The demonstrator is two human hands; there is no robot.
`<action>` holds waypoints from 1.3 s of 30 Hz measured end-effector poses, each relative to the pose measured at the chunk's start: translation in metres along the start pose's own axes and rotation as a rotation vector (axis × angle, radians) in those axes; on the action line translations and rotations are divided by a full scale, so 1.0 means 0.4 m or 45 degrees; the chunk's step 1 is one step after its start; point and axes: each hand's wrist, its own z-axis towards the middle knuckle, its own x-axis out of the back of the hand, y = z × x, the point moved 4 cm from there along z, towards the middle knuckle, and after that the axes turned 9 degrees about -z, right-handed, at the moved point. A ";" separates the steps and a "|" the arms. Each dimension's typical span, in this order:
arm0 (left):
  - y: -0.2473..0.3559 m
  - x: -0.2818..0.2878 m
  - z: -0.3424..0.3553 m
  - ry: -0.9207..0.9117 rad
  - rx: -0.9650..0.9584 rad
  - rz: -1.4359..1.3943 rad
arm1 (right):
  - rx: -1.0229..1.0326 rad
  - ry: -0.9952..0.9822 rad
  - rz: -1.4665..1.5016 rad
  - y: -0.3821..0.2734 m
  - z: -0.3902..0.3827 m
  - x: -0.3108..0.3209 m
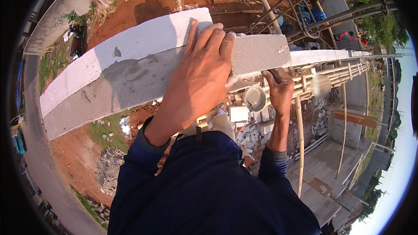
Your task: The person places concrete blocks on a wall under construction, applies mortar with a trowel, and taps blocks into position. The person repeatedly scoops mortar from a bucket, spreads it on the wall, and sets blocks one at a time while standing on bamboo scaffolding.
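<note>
Grey, gritty block (261,54) at the top of the narrow wall (109,85).
Clasped across its left end by the left hand (202,69), thumb on the near side; met at the near edge by the curled right hand (280,87), cannot tell whether gripping. Probably stiff, heavy, rough rather than slippery, brittle at corners; best held across its width.

No legible text, labels, numbers or signs.
</note>
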 end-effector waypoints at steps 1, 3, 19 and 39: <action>0.002 0.004 -0.001 0.020 0.010 0.004 | 0.009 -0.001 0.036 -0.006 0.003 -0.003; 0.002 -0.004 -0.002 0.050 0.015 -0.007 | 0.011 0.016 0.097 -0.023 0.001 -0.009; 0.042 0.010 0.028 -0.129 0.069 0.252 | -0.943 0.845 0.313 0.719 -0.368 -0.191; -0.161 -0.418 0.004 -0.222 0.304 0.528 | -0.692 -0.242 -1.119 1.960 -0.415 -1.164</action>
